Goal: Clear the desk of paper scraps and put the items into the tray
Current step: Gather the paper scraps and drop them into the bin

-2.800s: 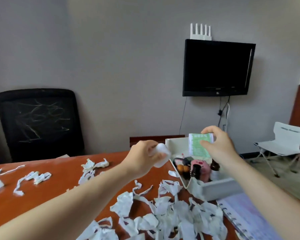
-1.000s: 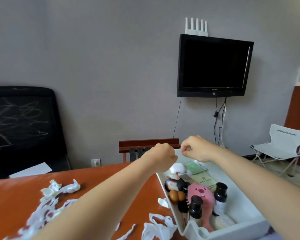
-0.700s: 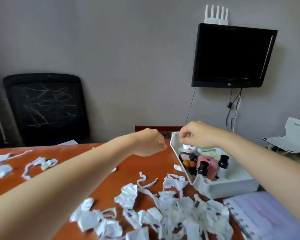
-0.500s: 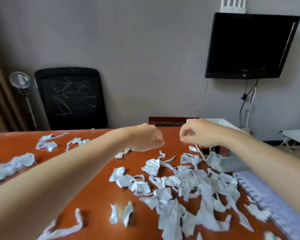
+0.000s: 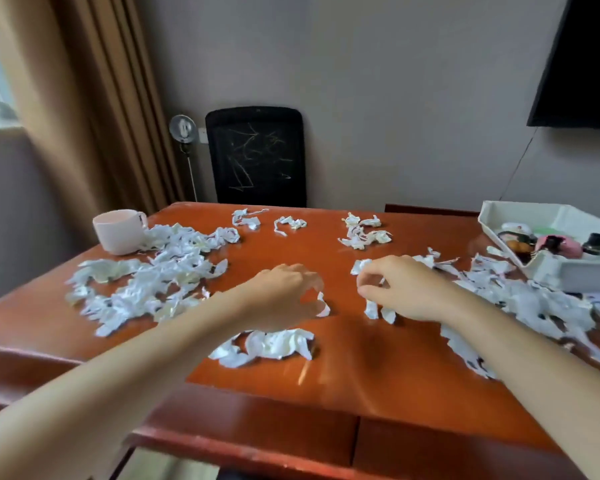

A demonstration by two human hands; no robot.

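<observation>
A scrap (image 5: pixel 323 304) lies just right of our left grip (image 5: pixel 284 295), loosely curled and empty; whether our right grip (image 5: pixel 400 289) pinches its scraps (image 5: pixel 373 309), we cannot tell.

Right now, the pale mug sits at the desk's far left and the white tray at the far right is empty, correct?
Not quite: the white tray is not empty. The head view shows a dark bottle and a pink item inside it. The pale mug does sit at the far left of the desk, the tray at the far right.
</observation>
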